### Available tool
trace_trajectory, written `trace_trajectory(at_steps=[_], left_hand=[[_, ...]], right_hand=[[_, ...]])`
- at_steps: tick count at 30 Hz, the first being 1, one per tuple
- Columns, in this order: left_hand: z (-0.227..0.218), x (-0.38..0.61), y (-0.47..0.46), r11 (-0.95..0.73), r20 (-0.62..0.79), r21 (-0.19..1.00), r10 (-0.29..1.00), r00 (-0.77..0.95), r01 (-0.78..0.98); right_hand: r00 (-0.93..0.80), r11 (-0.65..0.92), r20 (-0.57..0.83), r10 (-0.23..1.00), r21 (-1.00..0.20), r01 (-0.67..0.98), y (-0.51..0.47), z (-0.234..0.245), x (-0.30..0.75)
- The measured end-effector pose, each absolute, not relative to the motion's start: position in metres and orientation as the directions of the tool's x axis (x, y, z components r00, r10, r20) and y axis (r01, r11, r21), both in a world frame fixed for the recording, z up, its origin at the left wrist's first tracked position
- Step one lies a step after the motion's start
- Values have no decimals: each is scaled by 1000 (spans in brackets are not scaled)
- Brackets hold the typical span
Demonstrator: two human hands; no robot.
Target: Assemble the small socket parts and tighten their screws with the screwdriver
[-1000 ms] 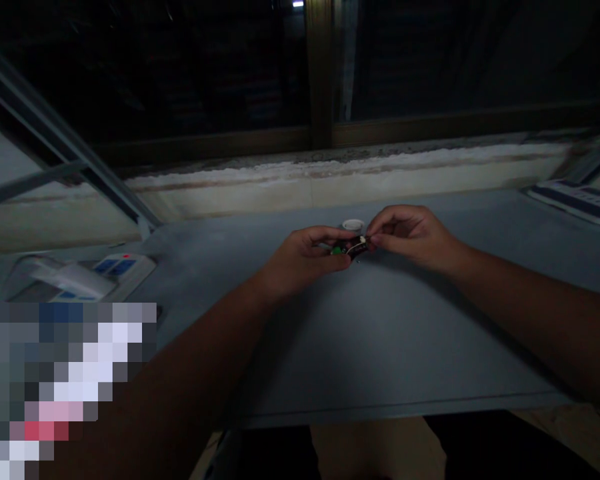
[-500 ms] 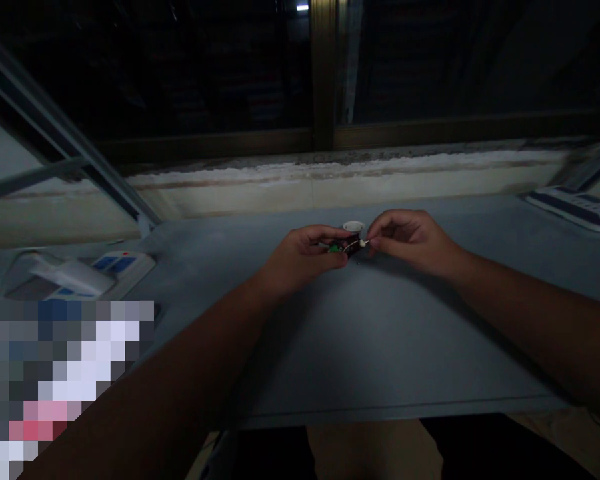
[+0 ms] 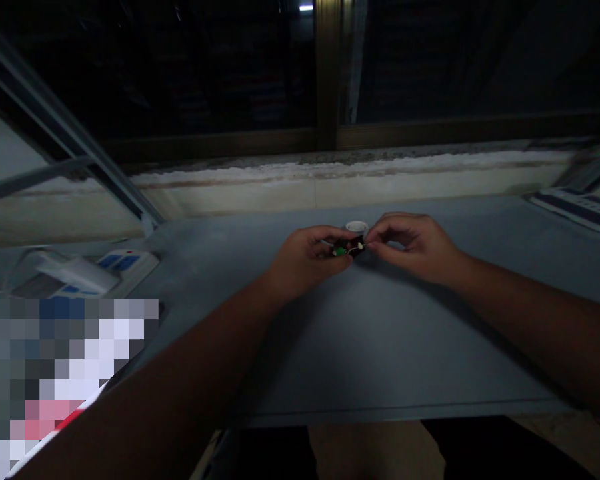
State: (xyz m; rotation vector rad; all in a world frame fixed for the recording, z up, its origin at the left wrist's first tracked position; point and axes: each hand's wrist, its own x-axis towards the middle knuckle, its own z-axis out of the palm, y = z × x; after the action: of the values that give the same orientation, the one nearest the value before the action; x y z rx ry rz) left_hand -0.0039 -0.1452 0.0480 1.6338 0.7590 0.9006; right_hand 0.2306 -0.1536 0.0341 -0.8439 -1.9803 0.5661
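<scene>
My left hand [image 3: 307, 261] holds a small circuit board [image 3: 349, 248] with closed fingers [image 3: 325, 235], and my right hand [image 3: 413, 247] pinches narrow on its white wire [image 3: 359, 248] above the tabletop [image 3: 380, 347].

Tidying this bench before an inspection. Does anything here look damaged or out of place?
Yes: the pale ledge behind the grey table has a rough, flaking white band with dark staining along it, like peeling paint or residue. Nothing else clearly stands out, though the light is dim.
</scene>
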Motion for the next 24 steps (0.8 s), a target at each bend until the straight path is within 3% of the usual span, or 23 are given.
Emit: trace_trajectory(at_steps=[11,24], left_hand=[[47,-4,-145,-228,191,974,841,506,11],[40,-4,-138,-169,234,971,820,522,-169]], right_hand=[[-429,719,577,695,-558,414,-156,38,230],[-366,695,592,718,-641,326,-151,30,233]])
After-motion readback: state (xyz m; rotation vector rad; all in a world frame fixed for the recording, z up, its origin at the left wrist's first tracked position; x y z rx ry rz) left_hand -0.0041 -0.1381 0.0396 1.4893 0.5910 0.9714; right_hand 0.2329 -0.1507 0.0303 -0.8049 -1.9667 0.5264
